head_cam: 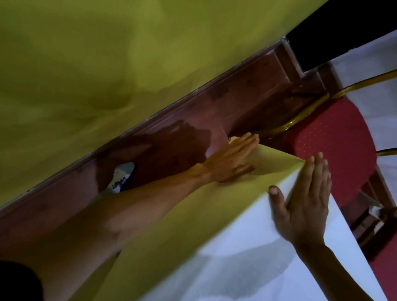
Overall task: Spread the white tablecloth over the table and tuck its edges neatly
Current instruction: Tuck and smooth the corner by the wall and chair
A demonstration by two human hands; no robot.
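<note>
Partly blurred tablecloth (242,263), flat left hand (230,158), right hand (306,204)

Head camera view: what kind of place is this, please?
Probably a banquet or function hall. Red padded chairs with gold metal frames stand beside a table under a white tablecloth, near a dark red tiled floor.
</note>
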